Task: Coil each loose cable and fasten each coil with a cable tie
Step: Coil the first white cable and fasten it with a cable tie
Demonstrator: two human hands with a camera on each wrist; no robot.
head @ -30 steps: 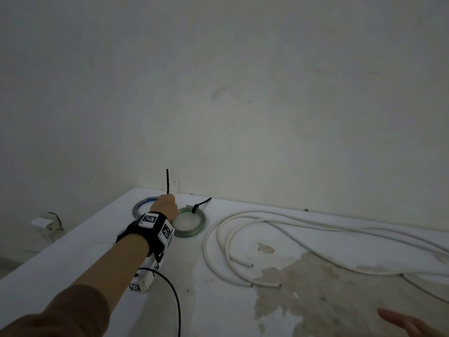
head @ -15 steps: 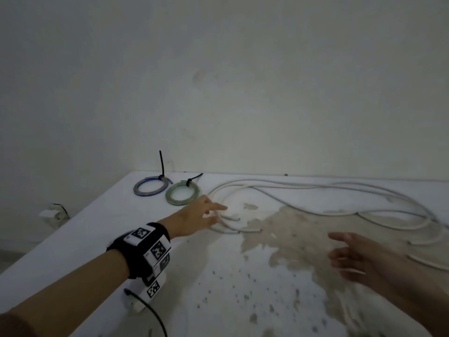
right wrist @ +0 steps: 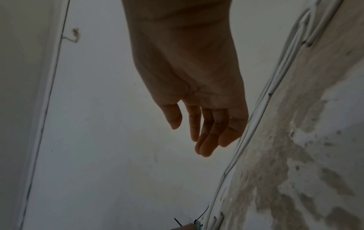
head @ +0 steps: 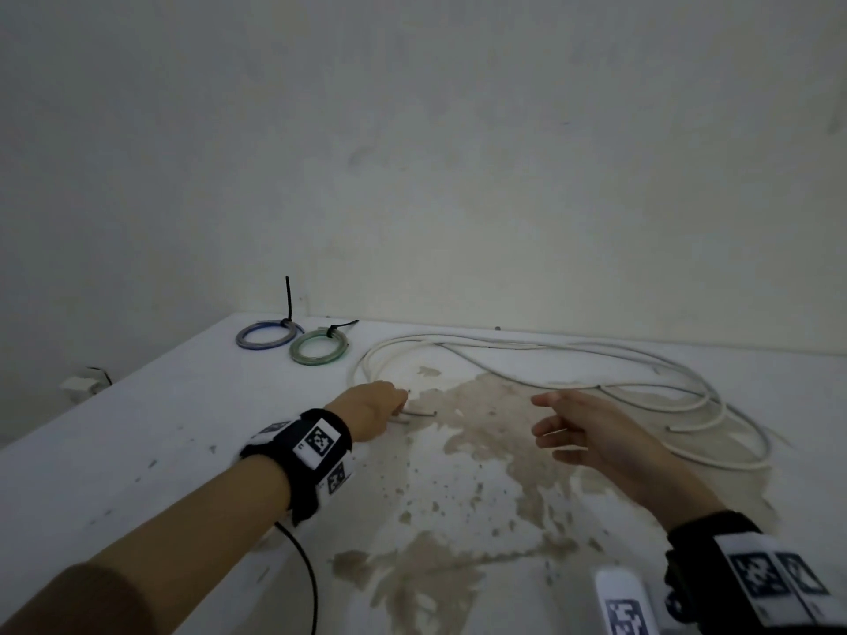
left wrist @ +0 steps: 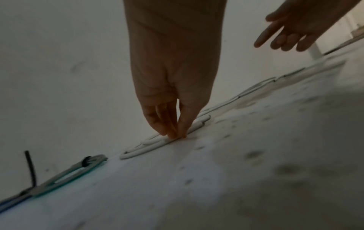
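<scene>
Far left of the head view: the blue coil [head: 266, 336] and the green coil [head: 317, 349] sit side by side near the table's [head: 137, 451] back corner, each already cinched with a black cable tie [head: 288, 299], tail sticking up on the blue one. I'd read those two as done and parked out of the working area. Next, left of centre: your left hand [head: 372, 407] is down on the near ends of the loose white cables [head: 573, 382]. The head view only shows the back of the hand, so the grip is hidden there. The left wrist view fills that in: fingertips [left wrist: 173, 133] and thumb are brought together on one white strand right at the tabletop, a pinch, likely to lift that end and start a loop. Centre-right: your right hand [head: 591, 433] hovers above the stained patch, fingers apart and relaxed, touching nothing. The right wrist view confirms it holds nothing and shows the cable run just beside the fingers [right wrist: 204, 140], which the head view makes look farther off. It's probably staged to feed slack. Right side: the white cables sprawl in long overlapping curves toward the frame edge, still uncoiled. I can't tell how many separate cables there are. No spare tie visible in any view.
</scene>
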